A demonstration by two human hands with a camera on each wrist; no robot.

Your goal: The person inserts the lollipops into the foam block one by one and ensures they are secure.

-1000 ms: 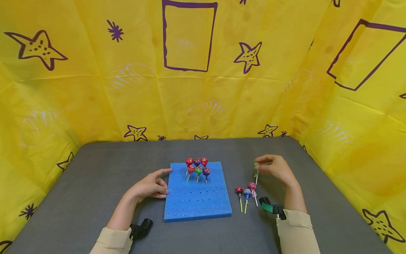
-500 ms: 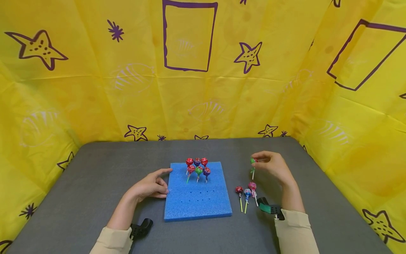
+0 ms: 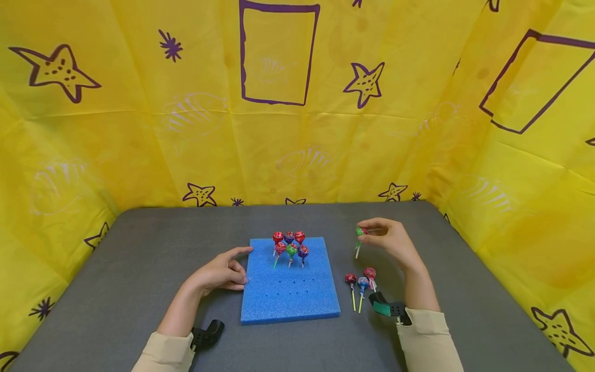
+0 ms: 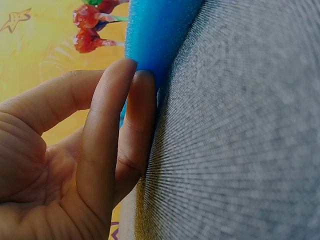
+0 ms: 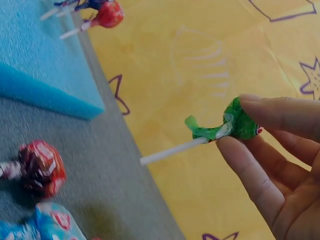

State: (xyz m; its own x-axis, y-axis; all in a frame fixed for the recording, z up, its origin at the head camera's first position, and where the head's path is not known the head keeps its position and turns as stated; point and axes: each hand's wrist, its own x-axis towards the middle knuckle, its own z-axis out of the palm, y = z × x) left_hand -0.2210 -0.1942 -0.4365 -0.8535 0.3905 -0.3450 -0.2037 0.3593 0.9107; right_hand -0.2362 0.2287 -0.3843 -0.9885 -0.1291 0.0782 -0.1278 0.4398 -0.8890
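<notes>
Clearly, the change on my feed is in the right hand (image 3: 392, 243): over the last second it has carried the green lollipop (image 3: 361, 232) towards ten o'clock, closer to the blue foam board (image 3: 288, 308). Taking the board as my clock centre, that lollipop is now at two o'clock, apart from the board, its stick pointing down with a slight lean. The grip is a narrow pinch, thumb and fingers on the wrapped candy, and the white stick shows free below them.

The left hand (image 3: 217, 274) has not shifted; it sits at nine o'clock with its fingers loosely parted and touching the board's edge. I see nothing pinched there, and I would judge it is steadying the foam.

The six standing lollipops (image 3: 291, 250) are unchanged, in two rows of three towards twelve o'clock on the board. The small holes (image 3: 294, 282) towards six o'clock have nothing in them. At three o'clock, the dark red lollipop (image 3: 350, 279), the blue lollipop (image 3: 362, 282) and the pink lollipop (image 3: 370, 272) lie on the grey table (image 3: 162, 243).

To me, the pick-up looks finished and the transfer under way, with placing not yet begun.
</notes>
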